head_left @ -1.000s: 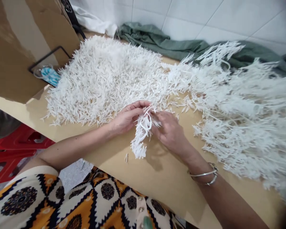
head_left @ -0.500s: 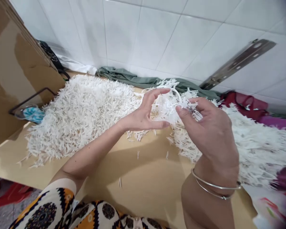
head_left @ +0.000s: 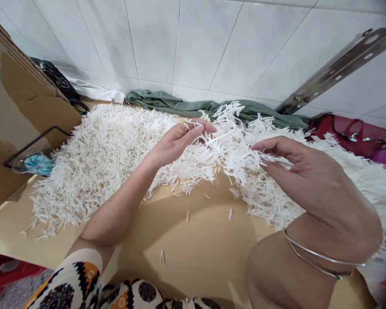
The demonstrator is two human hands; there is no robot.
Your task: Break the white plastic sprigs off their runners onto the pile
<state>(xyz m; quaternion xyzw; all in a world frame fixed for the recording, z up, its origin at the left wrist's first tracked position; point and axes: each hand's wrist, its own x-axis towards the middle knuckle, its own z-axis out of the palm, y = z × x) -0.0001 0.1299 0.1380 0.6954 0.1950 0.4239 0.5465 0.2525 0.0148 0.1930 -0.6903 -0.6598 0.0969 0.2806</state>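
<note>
White sprig cluster (head_left: 229, 148), apparently being separated just right of the loose sprig heap (head_left: 106, 154)
It is pinched tightly by the left hand (head_left: 174, 143) and lightly, fingertips slightly parted, by the right hand (head_left: 318, 178); steady tension seems called for.

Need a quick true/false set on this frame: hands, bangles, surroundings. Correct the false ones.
1. The right hand holds white strands. True.
2. The left hand lies flat on the tabletop. False: it is among the white strands, fingers bent.
3. Metal bangles circle the right wrist. True.
4. The red bag is at the left. False: it is at the right.
5. Green cloth lies along the tiled wall. True.
</note>
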